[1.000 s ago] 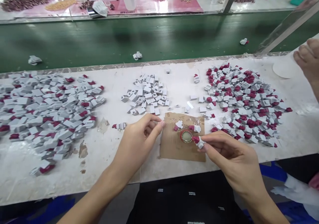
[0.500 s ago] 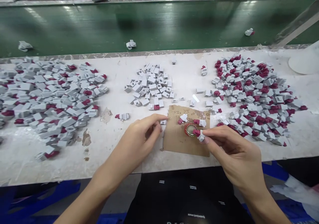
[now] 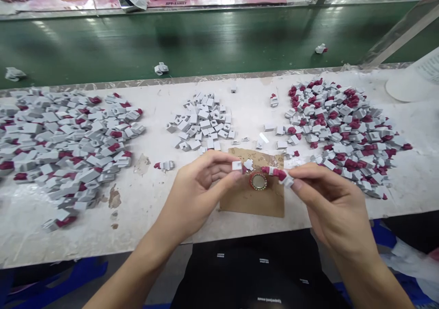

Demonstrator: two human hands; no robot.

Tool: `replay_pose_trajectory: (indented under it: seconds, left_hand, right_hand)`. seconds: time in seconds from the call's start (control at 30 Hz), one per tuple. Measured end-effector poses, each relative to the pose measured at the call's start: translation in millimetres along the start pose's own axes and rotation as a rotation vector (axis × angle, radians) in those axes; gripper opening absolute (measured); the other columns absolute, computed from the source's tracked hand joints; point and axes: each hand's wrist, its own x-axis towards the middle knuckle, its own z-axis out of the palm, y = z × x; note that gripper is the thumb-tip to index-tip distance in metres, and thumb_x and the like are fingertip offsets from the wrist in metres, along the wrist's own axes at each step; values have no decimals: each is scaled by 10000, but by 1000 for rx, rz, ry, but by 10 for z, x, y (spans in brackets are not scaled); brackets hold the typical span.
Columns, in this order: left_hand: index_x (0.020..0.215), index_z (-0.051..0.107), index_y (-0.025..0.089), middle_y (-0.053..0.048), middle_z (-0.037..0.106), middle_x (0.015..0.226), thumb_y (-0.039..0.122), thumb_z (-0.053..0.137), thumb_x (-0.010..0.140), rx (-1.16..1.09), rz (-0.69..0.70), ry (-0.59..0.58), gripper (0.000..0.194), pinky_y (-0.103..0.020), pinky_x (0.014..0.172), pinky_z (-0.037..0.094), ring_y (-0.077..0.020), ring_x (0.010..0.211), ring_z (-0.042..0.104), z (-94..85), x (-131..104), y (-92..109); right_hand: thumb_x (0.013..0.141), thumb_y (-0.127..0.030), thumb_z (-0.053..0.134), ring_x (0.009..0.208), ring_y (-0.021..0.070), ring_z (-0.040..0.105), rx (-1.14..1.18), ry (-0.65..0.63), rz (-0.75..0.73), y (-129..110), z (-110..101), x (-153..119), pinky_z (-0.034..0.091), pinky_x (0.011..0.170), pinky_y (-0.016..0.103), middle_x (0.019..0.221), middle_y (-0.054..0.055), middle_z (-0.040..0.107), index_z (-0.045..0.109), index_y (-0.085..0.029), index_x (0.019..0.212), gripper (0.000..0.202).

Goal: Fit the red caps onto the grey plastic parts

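Between thumb and fingers, my left hand (image 3: 202, 190) pinches a small grey plastic block (image 3: 236, 165) over the left part of a brown cardboard piece (image 3: 250, 203). My right hand (image 3: 332, 203) pinches a grey and dark-red plastic part (image 3: 285, 177), its red end pointing left toward the block; the two are apart. On the cardboard sits a round bottle-cap-like dish (image 3: 258, 181) with a red and metal rim. Close behind the dish lies a grey plastic part (image 3: 248, 164). Another red and grey part (image 3: 268, 170) is partly behind the one in my right hand.
Grey blocks form a middle pile (image 3: 206, 121). Piles of grey and red parts lie left (image 3: 75, 139) and right (image 3: 339, 130). Behind the white table (image 3: 154, 226) runs a green belt (image 3: 222, 43) with a few parts on it. A white container (image 3: 414, 78) lies at the right.
My left hand has picked up the grey block from the cardboard's left edge and moved it right. My right hand has drawn its part slightly up and right, off the dish. The view has shifted slightly.
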Motion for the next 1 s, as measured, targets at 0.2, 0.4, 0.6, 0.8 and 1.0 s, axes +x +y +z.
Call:
replay_pose_trajectory:
  seconds: [0.2, 0.4, 0.6, 0.8, 1.0]
  left_hand:
    - [1140, 832, 213, -82, 881, 1040, 311, 896, 982, -329, -52, -156, 196, -383, 863, 737, -254, 924, 851, 325, 157, 171]
    - [1154, 831, 196, -69, 870, 1011, 243, 878, 998, -401, -60, -217, 170, -334, 908, 725, -229, 971, 850, 401, 218, 161]
    - [1154, 833, 202, -75, 876, 1013, 245, 862, 1008, -373, -59, -227, 155, -368, 915, 724, -245, 958, 855, 392, 217, 165]
    - [1121, 856, 240, -69, 879, 1109, 268, 887, 987, -305, -27, -214, 140, -368, 929, 723, -252, 1005, 853, 400, 193, 118]
    - [1127, 856, 273, -37, 870, 1098, 227, 842, 1026, -240, 33, -242, 112, -334, 950, 712, -221, 1019, 851, 362, 188, 164]
  right_hand:
    - [913, -424, 978, 1073, 276, 858, 227, 25, 89, -55, 42, 192, 694, 1049, 473, 1057, 4, 915, 932, -396, 995, 98]
    - [901, -414, 986, 1071, 272, 857, 204, 40, 83, -72, 30, 200, 699, 1048, 458, 1075, 11, 915, 950, -385, 1006, 115]
    - [927, -412, 963, 1057, 282, 848, 173, 25, 47, -50, 32, 190, 713, 1001, 476, 1061, 21, 904, 949, -393, 1020, 96]
    - [1016, -286, 871, 1042, 266, 820, 35, -84, -46, -39, -35, 200, 712, 868, 398, 1078, 41, 882, 946, -398, 1121, 170]
    - [1019, -207, 838, 960, 216, 817, -6, -209, -54, -192, -67, 335, 685, 799, 305, 1008, 32, 870, 952, -397, 1118, 242]
